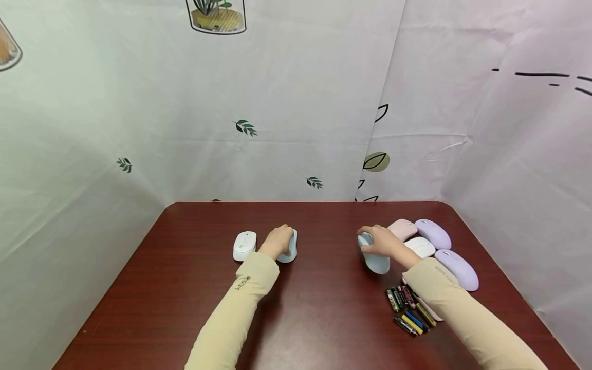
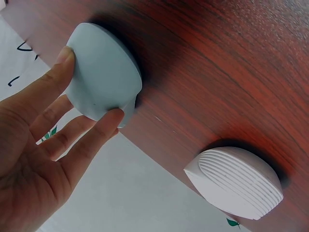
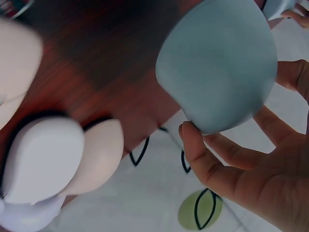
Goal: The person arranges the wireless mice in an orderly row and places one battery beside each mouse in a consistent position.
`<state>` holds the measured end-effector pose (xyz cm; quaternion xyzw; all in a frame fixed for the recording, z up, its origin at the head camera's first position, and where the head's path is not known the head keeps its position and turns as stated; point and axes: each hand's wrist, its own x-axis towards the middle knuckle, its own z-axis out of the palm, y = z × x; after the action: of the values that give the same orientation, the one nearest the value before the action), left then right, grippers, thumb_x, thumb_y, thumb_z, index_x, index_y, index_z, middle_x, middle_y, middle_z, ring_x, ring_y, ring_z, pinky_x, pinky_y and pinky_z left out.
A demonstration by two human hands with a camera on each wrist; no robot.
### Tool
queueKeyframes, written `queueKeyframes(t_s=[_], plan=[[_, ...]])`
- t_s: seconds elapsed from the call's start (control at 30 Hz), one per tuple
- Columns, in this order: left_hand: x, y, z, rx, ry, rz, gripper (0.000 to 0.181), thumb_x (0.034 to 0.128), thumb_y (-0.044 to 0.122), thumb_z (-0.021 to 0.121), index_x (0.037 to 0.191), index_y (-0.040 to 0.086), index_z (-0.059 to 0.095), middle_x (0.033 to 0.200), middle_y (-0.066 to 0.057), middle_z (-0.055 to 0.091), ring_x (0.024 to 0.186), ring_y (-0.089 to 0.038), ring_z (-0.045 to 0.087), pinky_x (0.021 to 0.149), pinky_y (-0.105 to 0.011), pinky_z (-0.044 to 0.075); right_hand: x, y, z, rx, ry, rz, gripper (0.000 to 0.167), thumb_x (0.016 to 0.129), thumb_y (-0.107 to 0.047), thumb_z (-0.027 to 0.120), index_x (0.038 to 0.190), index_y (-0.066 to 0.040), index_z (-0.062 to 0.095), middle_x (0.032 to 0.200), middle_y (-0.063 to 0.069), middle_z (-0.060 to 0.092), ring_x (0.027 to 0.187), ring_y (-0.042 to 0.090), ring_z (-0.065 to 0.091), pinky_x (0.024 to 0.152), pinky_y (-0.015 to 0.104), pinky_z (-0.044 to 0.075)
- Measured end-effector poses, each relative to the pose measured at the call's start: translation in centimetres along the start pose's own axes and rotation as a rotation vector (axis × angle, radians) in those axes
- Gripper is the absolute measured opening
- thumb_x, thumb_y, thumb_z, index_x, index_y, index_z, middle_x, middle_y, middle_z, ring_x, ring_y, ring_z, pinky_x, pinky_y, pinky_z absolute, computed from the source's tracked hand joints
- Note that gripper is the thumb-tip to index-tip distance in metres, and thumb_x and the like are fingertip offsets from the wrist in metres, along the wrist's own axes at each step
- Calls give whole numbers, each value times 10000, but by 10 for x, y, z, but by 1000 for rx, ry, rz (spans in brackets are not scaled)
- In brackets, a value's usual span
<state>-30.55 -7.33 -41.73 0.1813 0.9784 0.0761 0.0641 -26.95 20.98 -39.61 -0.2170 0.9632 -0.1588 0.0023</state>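
My left hand (image 1: 277, 241) pinches a light blue mouse (image 1: 293, 246) beside a white mouse (image 1: 244, 245). In the left wrist view the thumb and fingers of that hand (image 2: 53, 140) hold the blue mouse (image 2: 101, 72) by its sides, and the white mouse (image 2: 236, 181) lies apart from it. Farther right, my right hand (image 1: 381, 241) grips another light blue mouse (image 1: 376, 261) by its sides. The right wrist view shows this mouse (image 3: 219, 67) between the thumb and fingers of the hand (image 3: 256, 159), seemingly tilted; whether it touches the table is unclear.
At the table's right lie a pink mouse (image 1: 401, 229), a white mouse (image 1: 421, 247) and two purple mice (image 1: 433, 234), (image 1: 458, 269). Several batteries (image 1: 401, 298) and marker-like sticks (image 1: 411, 322) lie nearer the front, by a pale item partly under my right sleeve. A patterned cloth (image 1: 287, 103) hangs behind the table (image 1: 185, 288).
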Motion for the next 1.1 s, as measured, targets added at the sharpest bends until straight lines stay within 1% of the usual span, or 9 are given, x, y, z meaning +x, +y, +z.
queueKeyframes(t_s=[0.2,0.33,0.43,0.5,0.6,0.73,0.87,1.1], plan=[[-2,1,0,-15,-7,0,383,657,69,845,993,-10,680,1086,-167,607,964,-302,608,793,-376,513,16,-13,9,15,-79,26,392,770,-154,663,1122,11,615,1015,221,624,909,343,560,748,450,452],[-1,1,1,-17,-17,-3,392,663,72,842,1009,-10,676,1114,-175,603,986,-311,606,815,-382,511,26,-18,16,30,-110,56,399,794,-157,651,1155,8,607,1091,231,618,989,373,556,796,487,454],[-1,0,0,-25,-29,-9,406,673,70,835,1034,-12,670,1166,-185,592,1033,-323,597,847,-390,506,36,-24,22,55,-125,76,403,815,-164,654,1177,6,598,1138,233,604,1031,381,546,816,492,453],[0,0,-1,-29,-33,-12,411,675,67,833,1042,-15,667,1187,-190,586,1053,-327,590,864,-394,503,43,-29,25,77,-131,97,405,826,-166,655,1189,2,590,1157,232,592,1047,378,530,834,495,440],[1,1,0,-21,-24,-5,405,662,67,842,1020,-13,672,1153,-185,598,1027,-322,599,857,-391,505,52,-38,29,106,-137,130,408,843,-158,645,1213,1,574,1181,234,576,1090,388,498,898,535,393],[2,2,1,-19,-13,3,399,647,66,850,998,-10,674,1117,-181,608,993,-316,608,844,-388,506,62,-47,33,125,-131,153,411,850,-150,628,1222,12,564,1203,226,578,1134,403,475,953,582,341],[1,1,1,-25,-32,-8,418,663,74,843,1032,-12,665,1167,-188,596,1039,-321,596,872,-391,502,72,-53,39,151,-138,183,418,853,-163,616,1230,8,560,1244,208,570,1164,397,464,983,574,330],[2,1,-2,-19,-36,-16,413,658,78,847,1017,-12,665,1115,-176,602,1010,-311,598,856,-391,506,84,-64,46,177,-137,235,424,859,-174,618,1244,-5,555,1239,208,563,1152,398,454,986,551,333]])
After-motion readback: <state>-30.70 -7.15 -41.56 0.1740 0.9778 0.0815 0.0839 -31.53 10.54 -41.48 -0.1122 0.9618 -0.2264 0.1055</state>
